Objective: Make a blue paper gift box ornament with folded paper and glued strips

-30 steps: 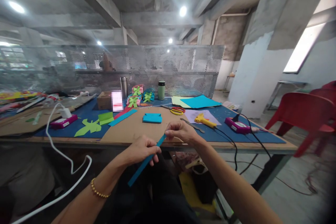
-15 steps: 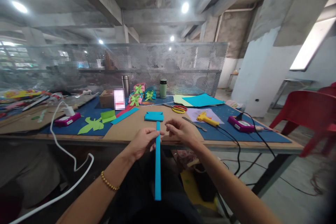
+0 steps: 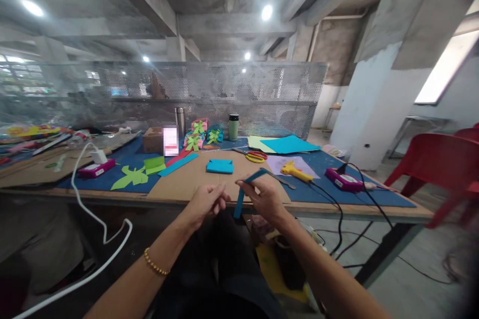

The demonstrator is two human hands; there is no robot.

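A folded blue strip (image 3: 240, 201) is pinched in my right hand (image 3: 263, 195), one part hanging past the table's front edge and another reaching up toward the right. My left hand (image 3: 208, 203) is just left of it, fingers curled together; whether anything small is between them is hidden. Beyond both hands, a folded blue paper piece (image 3: 219, 166) lies on the brown cardboard (image 3: 187, 179). A flat blue strip (image 3: 178, 165) rests at the cardboard's left side.
Scissors (image 3: 256, 157), a grey blade-like tool (image 3: 286, 181) and a yellow glue gun (image 3: 296, 172) lie to the right. Green paper shapes (image 3: 129, 178) are at left. A green bottle (image 3: 233, 127) and a steel flask (image 3: 180, 122) stand behind; a red chair (image 3: 434, 164) is beyond the table's right end.
The long blue strip, earlier hanging straight down from my left hand, is now in my right hand and bent. My left hand has come away from it.
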